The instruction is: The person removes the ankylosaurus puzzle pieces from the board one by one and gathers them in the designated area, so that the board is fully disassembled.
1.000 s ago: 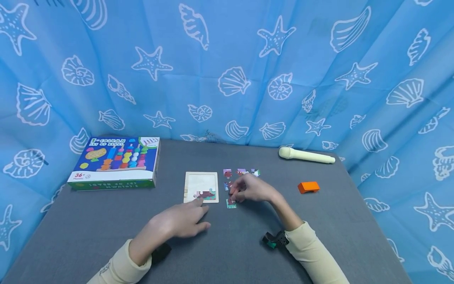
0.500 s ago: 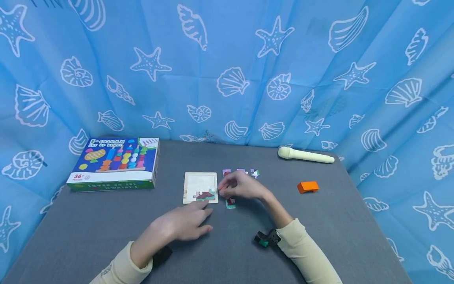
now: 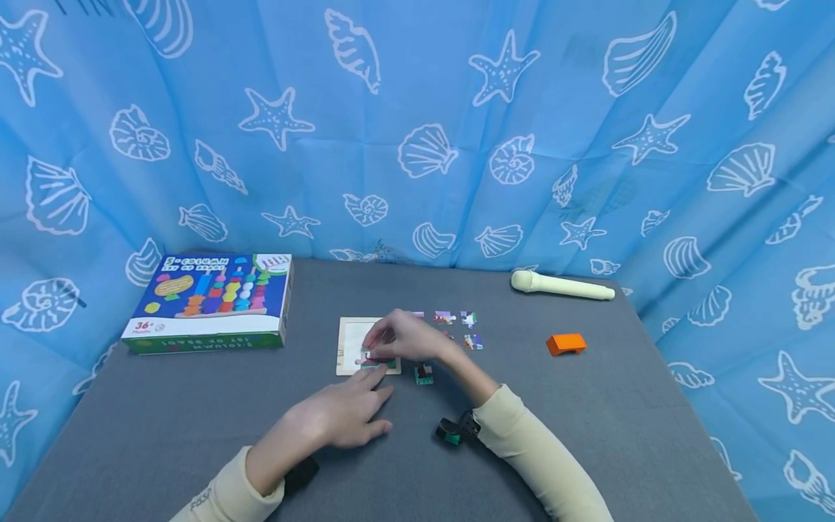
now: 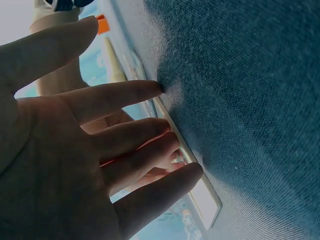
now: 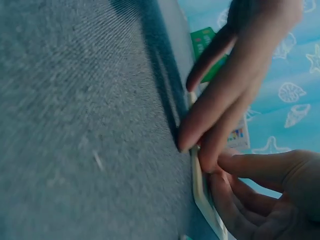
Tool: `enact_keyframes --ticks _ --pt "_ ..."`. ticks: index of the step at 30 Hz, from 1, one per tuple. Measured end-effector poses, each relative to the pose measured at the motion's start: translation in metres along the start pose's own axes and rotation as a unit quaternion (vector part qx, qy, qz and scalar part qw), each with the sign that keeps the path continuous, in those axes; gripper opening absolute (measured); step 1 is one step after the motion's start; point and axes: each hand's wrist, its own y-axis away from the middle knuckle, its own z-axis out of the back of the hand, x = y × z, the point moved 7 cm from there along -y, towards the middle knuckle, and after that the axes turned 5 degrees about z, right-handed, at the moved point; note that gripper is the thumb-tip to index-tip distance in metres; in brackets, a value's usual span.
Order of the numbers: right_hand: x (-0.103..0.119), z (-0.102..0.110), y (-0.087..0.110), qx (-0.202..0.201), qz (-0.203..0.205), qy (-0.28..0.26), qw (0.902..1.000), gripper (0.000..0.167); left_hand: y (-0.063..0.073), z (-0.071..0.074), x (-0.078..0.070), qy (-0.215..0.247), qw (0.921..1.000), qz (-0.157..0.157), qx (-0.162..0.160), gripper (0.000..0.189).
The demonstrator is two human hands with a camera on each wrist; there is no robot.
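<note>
A small square wooden puzzle board (image 3: 346,330) lies on the grey table, with a few joined pieces in its lower right part. Over those pieces, my right hand (image 3: 407,337) pinches a small jigsaw puzzle piece (image 3: 367,353) between thumb and fingers, which mostly hide it. My left hand (image 3: 342,413) has its fingers extended, fingertips at the board's near edge; the left wrist view shows them spread along the board's rim (image 4: 205,200). A loose puzzle piece (image 3: 424,374) with a green edge lies just right of the board.
More loose pieces (image 3: 468,319) lie in rows behind the right hand, partly covered by it. A bead-set box (image 3: 209,301) stands at the back left. A cream microphone-shaped stick (image 3: 562,285) and an orange block (image 3: 567,344) lie at the right. A blue shell-print curtain (image 3: 417,203) hangs behind.
My right hand has moved left from the loose pieces to over the board, carrying a puzzle piece. My left hand has stayed by the board's near edge.
</note>
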Motion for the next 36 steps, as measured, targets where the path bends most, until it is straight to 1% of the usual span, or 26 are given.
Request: enact_keyframes --ticks 6,12,18,25,31,36 --pt "-0.001 -0.008 -0.009 0.021 -0.033 0.021 0.999 0.01 0.001 0.001 -0.001 -0.009 0.9999 -0.006 -0.006 0.066" --pt "0.0 -0.008 -0.009 0.024 -0.04 0.032 0.9984 0.009 0.001 0.001 0.001 -0.001 1.0 -0.001 0.004 0.066" --pt "0.003 -0.007 -0.008 0.018 -0.037 0.011 0.9991 0.011 0.001 0.0 0.001 -0.001 1.0 0.0 0.006 0.067" --pt "0.004 -0.005 -0.004 0.011 -0.012 -0.018 0.9997 0.01 0.001 -0.001 0.001 -0.007 1.0 -0.004 0.006 0.067" --pt "0.004 -0.004 -0.001 0.009 -0.009 -0.049 0.9987 0.012 0.001 -0.001 0.0 -0.013 0.9999 -0.003 0.002 0.067" --pt "0.0 0.0 0.003 -0.005 -0.009 -0.057 0.9983 0.014 0.001 -0.001 0.0 -0.012 0.9999 0.003 0.004 0.067"
